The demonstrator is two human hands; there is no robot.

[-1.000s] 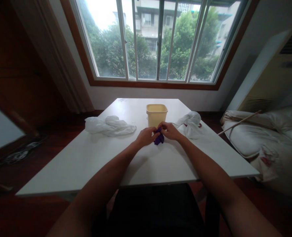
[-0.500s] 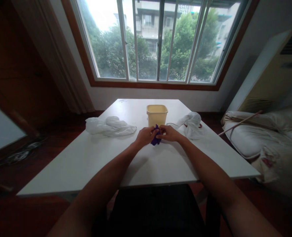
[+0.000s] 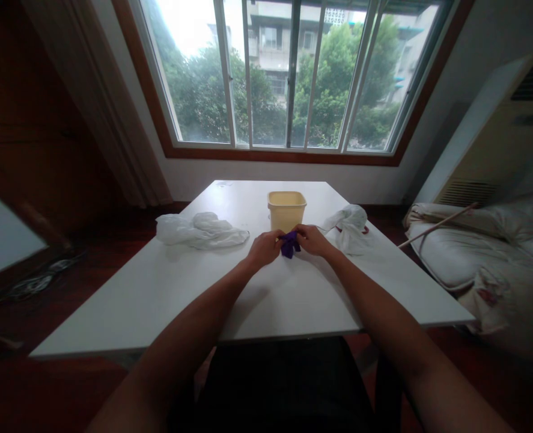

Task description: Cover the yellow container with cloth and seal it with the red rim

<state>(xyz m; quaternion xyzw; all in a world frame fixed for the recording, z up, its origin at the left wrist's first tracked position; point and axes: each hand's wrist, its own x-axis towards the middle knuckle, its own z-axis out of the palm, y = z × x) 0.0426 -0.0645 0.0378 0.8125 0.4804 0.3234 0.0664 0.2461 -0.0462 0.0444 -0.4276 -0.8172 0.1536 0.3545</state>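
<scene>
Fingers of the left hand (image 3: 266, 248) and right hand (image 3: 312, 240) pinch a purple cloth (image 3: 289, 245), partly covered, above the tabletop (image 3: 176, 300); behind, the yellow bin (image 3: 286, 211) has its lower part hidden, its bottom unseen.

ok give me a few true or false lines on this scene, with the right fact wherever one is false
1. The left hand and the right hand both grip the purple cloth. True.
2. The tub is lying on its side. False: it stands upright, its open top facing up.
3. A white plastic bag lies on the table to the left of the tub. True.
4. The curtain hangs to the right of the window. False: it hangs to the left.
5. The tub is bright red. False: it is pale yellow.
</scene>
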